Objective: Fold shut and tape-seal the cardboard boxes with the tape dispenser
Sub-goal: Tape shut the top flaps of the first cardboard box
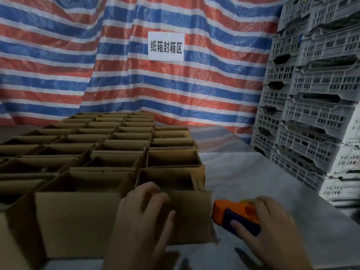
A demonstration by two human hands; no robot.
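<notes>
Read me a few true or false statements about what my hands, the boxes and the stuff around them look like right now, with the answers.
1. The right hand holds the tape dispenser. True.
2. The left hand touches no box. False: it grips the near flap of a cardboard box.
3. Every box is taped shut. False: the near boxes stand open.
4. Plastic crates are stacked at the right. True.
</notes>
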